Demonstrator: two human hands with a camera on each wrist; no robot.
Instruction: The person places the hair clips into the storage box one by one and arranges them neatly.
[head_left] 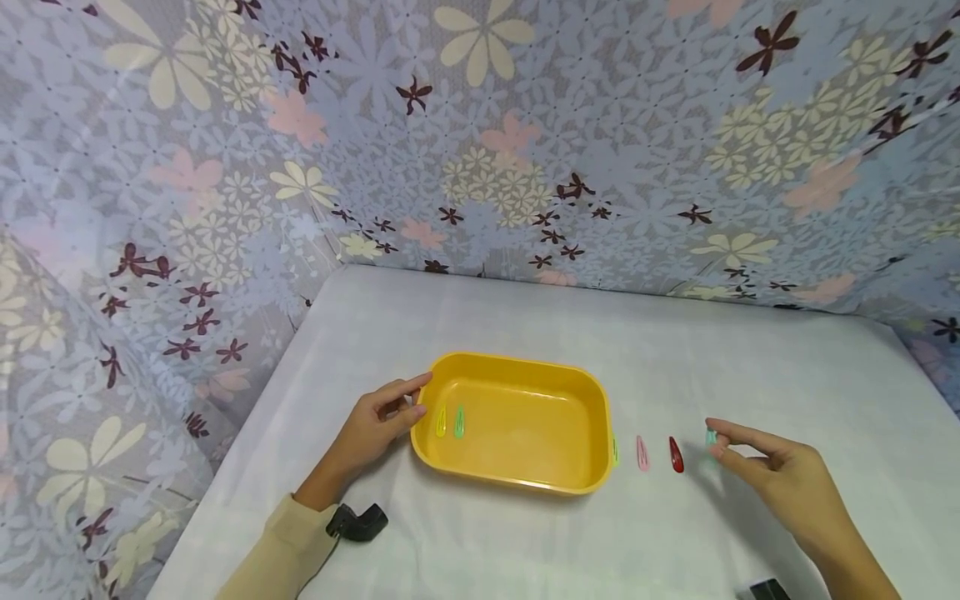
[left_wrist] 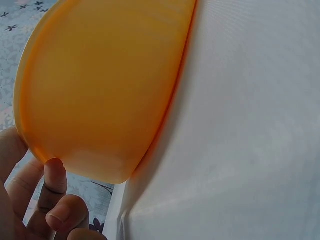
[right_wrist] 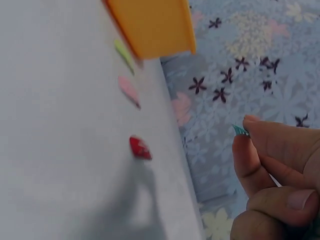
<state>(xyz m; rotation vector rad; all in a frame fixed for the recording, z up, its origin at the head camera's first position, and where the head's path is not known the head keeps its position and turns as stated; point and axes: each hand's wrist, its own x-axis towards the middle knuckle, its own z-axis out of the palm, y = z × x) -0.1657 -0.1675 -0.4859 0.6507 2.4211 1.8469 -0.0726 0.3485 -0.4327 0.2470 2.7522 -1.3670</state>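
Observation:
A yellow plastic tray [head_left: 517, 482] lies on the white-covered table, with a yellow hair clip [head_left: 441, 421] and a green hair clip [head_left: 459, 422] inside near its left end. My left hand [head_left: 381, 418] holds the tray's left end by the rim, thumb and forefinger against it. My right hand [head_left: 780, 471] pinches a teal hair clip [head_left: 711, 437] between thumb and forefinger, above the table right of the tray. Closest to that hand lies a red hair clip [head_left: 677, 455], then a pink one [head_left: 642, 453]. A lime-green clip [head_left: 616, 451] sits against the tray's right side, partly hidden in the head view.
The white cloth [head_left: 480, 542] covers the table. Flower-patterned fabric [head_left: 510, 167] hangs behind it and on the left side. A black wrist mount [head_left: 357, 523] sits at my left wrist; another black piece [head_left: 769, 590] shows near my right forearm.

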